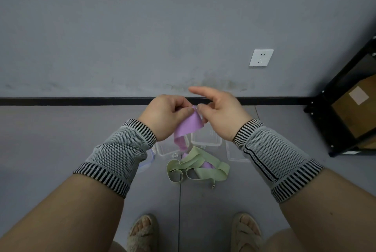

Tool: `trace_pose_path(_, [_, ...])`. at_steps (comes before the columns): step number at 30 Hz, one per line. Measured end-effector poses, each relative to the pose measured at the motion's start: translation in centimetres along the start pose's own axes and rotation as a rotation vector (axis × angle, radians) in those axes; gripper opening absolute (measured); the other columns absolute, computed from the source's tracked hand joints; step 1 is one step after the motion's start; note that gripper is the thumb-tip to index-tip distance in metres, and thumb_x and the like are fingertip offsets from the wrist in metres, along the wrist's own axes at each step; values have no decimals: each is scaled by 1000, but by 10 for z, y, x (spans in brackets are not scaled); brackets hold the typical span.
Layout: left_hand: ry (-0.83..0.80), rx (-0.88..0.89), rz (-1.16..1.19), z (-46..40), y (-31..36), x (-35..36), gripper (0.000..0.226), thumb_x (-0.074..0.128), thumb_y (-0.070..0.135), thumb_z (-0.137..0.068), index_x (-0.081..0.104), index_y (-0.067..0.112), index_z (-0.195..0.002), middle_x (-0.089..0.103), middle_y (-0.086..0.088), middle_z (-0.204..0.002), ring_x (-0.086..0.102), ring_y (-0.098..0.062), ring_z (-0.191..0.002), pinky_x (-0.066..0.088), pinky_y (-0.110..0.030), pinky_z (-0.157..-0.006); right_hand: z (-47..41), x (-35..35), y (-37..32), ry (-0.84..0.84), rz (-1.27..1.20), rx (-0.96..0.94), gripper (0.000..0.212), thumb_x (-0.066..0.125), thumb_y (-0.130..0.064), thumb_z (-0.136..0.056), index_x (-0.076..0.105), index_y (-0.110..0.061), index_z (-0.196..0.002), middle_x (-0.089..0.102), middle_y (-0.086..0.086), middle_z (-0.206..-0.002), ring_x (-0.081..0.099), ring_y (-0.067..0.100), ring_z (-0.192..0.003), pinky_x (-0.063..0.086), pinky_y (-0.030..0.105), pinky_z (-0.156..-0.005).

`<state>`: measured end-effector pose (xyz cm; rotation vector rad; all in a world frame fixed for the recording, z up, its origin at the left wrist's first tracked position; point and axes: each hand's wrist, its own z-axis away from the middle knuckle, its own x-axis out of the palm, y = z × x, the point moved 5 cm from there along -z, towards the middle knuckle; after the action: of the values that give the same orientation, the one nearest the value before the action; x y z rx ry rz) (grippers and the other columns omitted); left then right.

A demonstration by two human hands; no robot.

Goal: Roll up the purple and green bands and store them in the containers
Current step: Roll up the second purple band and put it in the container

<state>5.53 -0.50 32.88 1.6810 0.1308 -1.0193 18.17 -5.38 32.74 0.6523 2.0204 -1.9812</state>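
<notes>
Purple band is pinched at its top end between the left hand and right hand, its tail hanging below the grip onto the green band. The roll should be started tight, edges kept aligned, tail fed upward evenly. Containers lie beneath the grip.

No legible text anywhere.

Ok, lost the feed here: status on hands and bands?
Both hands, left and right, pinch purple band end. Green band loose on floor, tangled with purple tail. Containers empty.
</notes>
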Motion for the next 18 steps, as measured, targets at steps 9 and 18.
trace_pose_path(9, [-53,-15,-23,1,-6,0,17,53,26,-94,63,22,-81,64,0,-76,53,-11,-69,45,-25,-67,-5,0,12,-11,98,48,12,66,-14,-84,64,-25,-81,62,-5,-73,57,8,-65,52,28,-72])
trace_pose_path(18, [-173,-62,-156,3,-19,-4,19,50,26,-95,55,25,-77,55,4,-71,47,-12,-65,37,-23,-61,-10,-50,41,416,42,243,14,60,-13,-78,61,-20,-66,60,-1,-60,61,27,-65,56,43,-74])
